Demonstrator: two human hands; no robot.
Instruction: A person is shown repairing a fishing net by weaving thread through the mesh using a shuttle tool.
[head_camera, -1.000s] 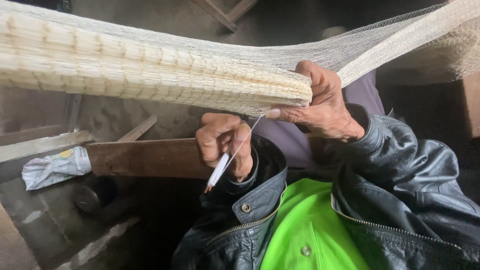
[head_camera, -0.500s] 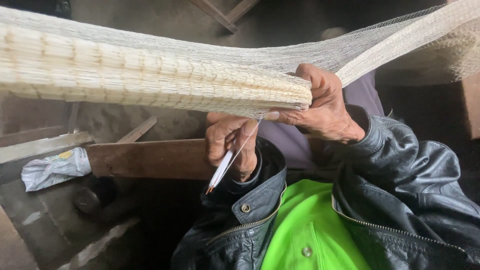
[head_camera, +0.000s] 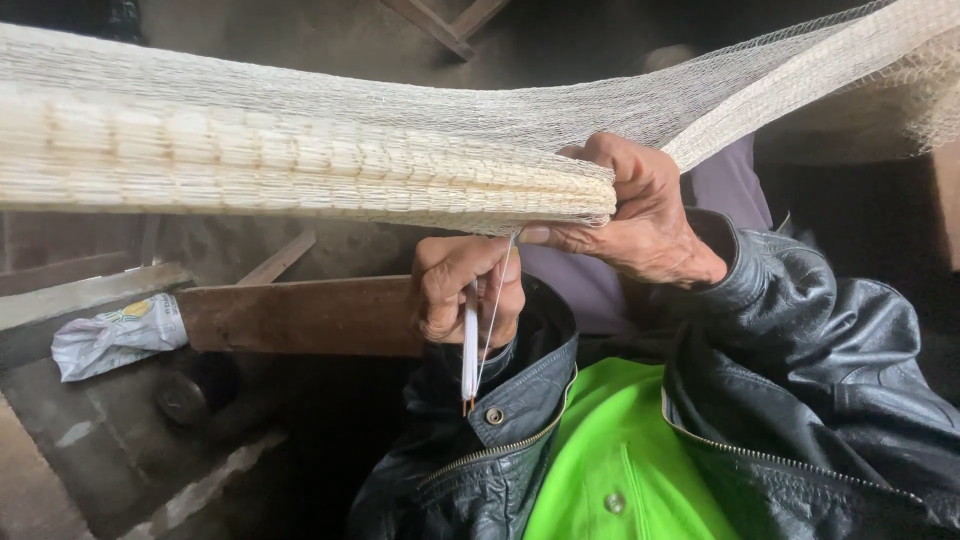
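Netting bundle (head_camera: 300, 170): showing cream-white, ribbed in a pale grid pattern, spanning the upper frame. Netting needle (head_camera: 469, 345): showing white with an orange tip, centre. Jacket (head_camera: 800, 350): gleaming black, lower right. Shirt (head_camera: 620, 460): glowing neon green. Crumpled bag (head_camera: 115, 335): showing white with yellow marks, left. Plank (head_camera: 300, 315): showing brown.

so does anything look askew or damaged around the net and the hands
Nothing stands out. The cream mesh net looks whole where visible, its edge stack lying even. The right hand grips the stack's end; the left hand holds a thin white needle.
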